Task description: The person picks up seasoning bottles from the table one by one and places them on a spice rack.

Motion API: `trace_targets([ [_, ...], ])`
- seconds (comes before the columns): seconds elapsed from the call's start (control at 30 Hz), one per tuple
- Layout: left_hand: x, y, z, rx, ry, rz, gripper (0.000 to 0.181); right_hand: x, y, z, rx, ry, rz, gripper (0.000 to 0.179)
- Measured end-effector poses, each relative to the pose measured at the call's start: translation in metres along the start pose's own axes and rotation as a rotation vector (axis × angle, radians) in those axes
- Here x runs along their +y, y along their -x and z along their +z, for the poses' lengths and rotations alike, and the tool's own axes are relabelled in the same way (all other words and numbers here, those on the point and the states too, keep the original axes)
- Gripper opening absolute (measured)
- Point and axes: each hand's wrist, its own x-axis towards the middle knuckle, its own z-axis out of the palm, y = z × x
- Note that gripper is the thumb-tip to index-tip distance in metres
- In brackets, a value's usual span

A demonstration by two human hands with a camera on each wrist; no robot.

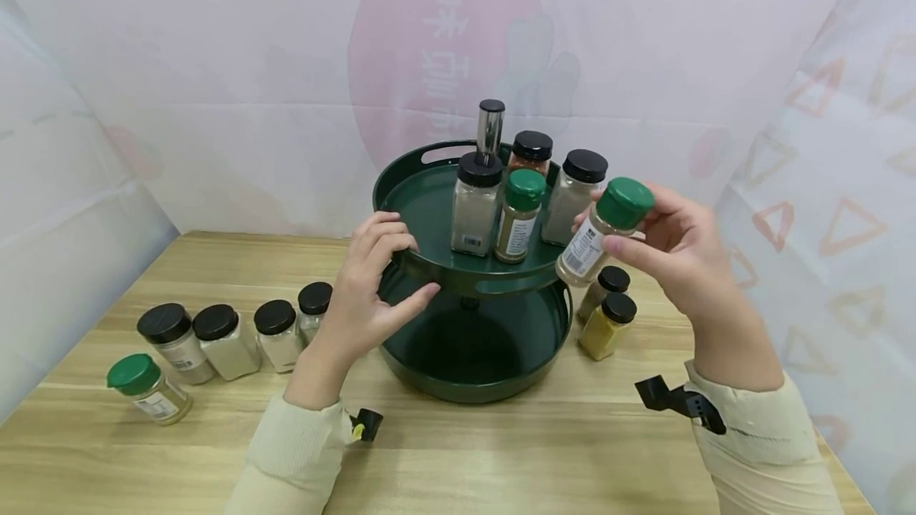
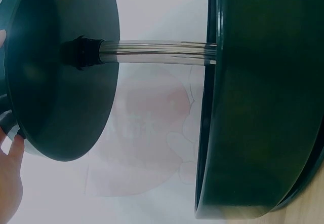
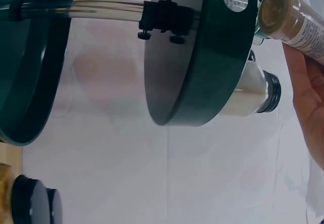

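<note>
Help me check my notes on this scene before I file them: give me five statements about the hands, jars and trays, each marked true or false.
1. Each hand holds a jar. False: the right hand holds a green-capped jar, while the left hand grips the rim of the upper tray.
2. Four jars show on the upper tray. True.
3. The two trays touch each other. False: a post separates the upper tray from the lower tray.
4. Two black-capped jars are on the table, to the right of the trays. True.
5. Every jar on the table's left side has a black cap. False: one of the five has a green cap.
</note>
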Motion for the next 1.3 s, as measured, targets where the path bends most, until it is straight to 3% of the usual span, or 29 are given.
trace_targets([
  [0.37,-0.002,0.001,0.0,-0.005,0.002,-0.008,0.056,-0.006,-0.014,0.015,0.12,0.046,-0.023,0.042],
  [0.53,-0.002,0.001,0.0,-0.005,0.001,-0.008,0.056,-0.002,-0.017,0.02,0.183,0.126,0.01,0.043],
  [1.0,-0.002,0.001,0.0,-0.001,-0.003,0.002,0.056,0.005,-0.021,0.024,0.195,0.194,0.06,0.044],
  [1.3,-0.002,0.001,0.0,-0.002,-0.002,0.0,0.055,0.015,-0.017,0.024,0.126,0.283,0.09,0.037],
])
